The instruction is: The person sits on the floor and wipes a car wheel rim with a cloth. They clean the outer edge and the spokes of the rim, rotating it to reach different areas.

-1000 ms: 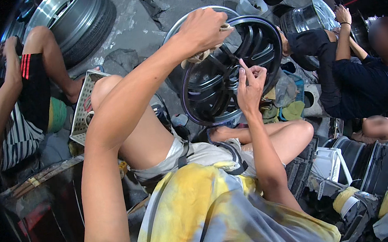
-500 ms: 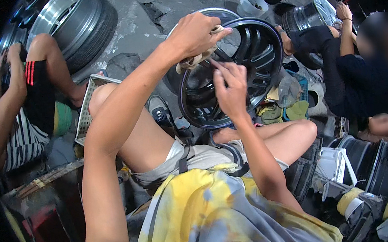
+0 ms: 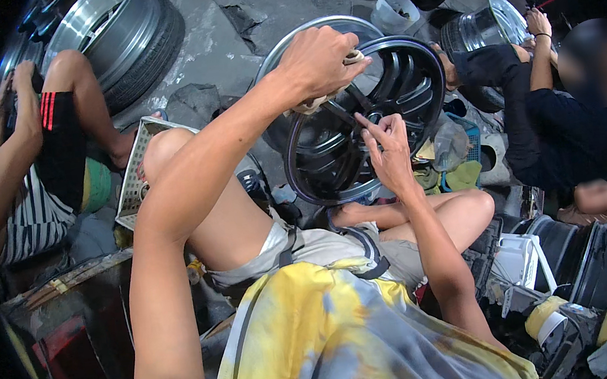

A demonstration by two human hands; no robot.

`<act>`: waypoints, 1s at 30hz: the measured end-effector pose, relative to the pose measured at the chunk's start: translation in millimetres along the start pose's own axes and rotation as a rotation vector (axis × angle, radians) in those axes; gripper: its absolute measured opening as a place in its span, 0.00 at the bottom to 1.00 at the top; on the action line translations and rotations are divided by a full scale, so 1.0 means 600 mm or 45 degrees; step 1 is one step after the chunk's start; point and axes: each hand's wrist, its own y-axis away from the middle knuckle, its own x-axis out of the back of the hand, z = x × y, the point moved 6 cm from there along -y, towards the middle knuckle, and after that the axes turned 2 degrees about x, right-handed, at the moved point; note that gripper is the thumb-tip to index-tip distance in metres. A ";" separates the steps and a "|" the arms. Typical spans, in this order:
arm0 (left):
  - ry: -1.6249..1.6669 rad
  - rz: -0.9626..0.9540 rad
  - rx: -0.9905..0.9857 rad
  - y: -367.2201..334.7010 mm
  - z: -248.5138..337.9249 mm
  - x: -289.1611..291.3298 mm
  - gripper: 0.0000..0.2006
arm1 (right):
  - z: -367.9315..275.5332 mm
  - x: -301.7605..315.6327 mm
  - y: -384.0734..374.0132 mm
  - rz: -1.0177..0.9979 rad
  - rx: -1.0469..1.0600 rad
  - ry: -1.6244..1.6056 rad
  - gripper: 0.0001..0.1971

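Observation:
A dark alloy wheel rim (image 3: pixel 410 82) with several spokes stands tilted in front of my crossed legs. My left hand (image 3: pixel 321 60) is closed on a beige rag (image 3: pixel 315 104) at the rim's upper left edge, and part of the cloth pokes out between thumb and fingers. By the hub in the middle, my right hand (image 3: pixel 391 152) has its fingers apart, the index finger reaching toward the spokes. I see nothing held in it. Behind the dark rim is another wheel rim (image 3: pixel 330 21), silver-edged and mostly covered.
A pale perforated crate (image 3: pixel 127 200) stands by my left knee. Big wheels (image 3: pixel 121 42) lie at the far left beside a seated person (image 3: pixel 64 133). On the right another person (image 3: pixel 562 118) sits near a chrome wheel (image 3: pixel 479 27). A white tub (image 3: pixel 394 10) stands behind; stacked rims (image 3: pixel 595 255) lie lower right.
The dark rim has shifted slightly down and its tilt differs a little. My left hand has moved right and lower with the rag. My right hand has slid right and down, near the hub.

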 end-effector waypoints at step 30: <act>0.069 -0.205 0.366 0.124 -0.081 0.031 0.20 | 0.175 -0.112 0.141 0.035 -0.611 -0.130 0.23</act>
